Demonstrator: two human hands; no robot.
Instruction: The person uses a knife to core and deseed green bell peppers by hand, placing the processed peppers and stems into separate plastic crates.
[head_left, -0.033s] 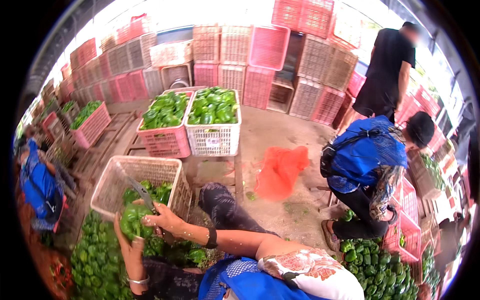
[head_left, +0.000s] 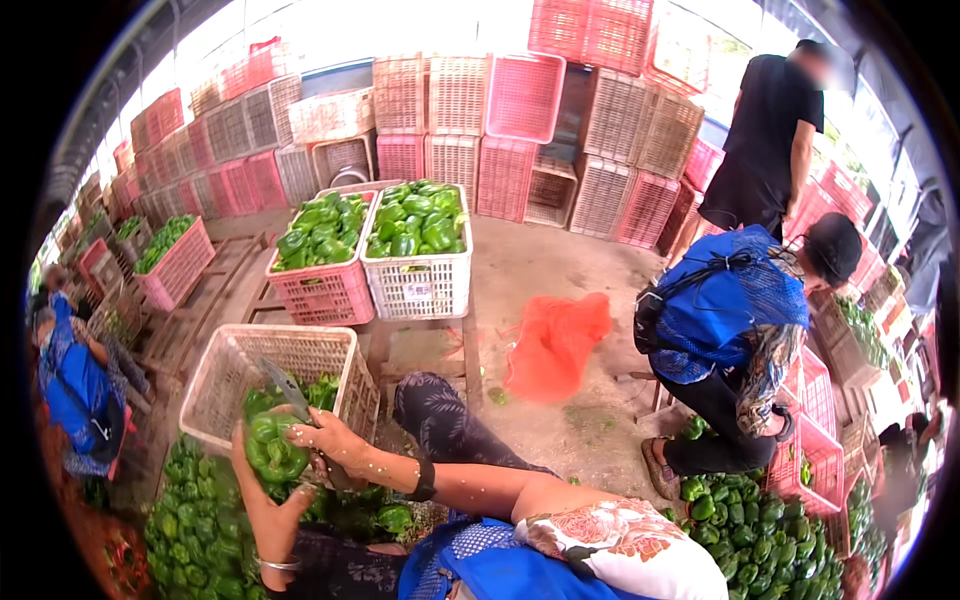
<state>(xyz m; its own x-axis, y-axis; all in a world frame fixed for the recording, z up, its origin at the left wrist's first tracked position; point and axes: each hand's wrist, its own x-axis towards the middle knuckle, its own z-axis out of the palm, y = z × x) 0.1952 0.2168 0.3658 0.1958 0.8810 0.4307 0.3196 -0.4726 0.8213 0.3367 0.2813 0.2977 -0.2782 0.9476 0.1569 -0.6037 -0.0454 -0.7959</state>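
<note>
Bright daylight glares from above; fisheye edges bend, dark and blurred.

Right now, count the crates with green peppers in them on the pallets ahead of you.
3. A pink crate and a white crate stand side by side, heaped full; a beige crate nearer the hands holds a few. More at the edges may be hidden.

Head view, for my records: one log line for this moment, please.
left hand: holds green pepper | right hand: holds knife | white crate: under hands
</note>
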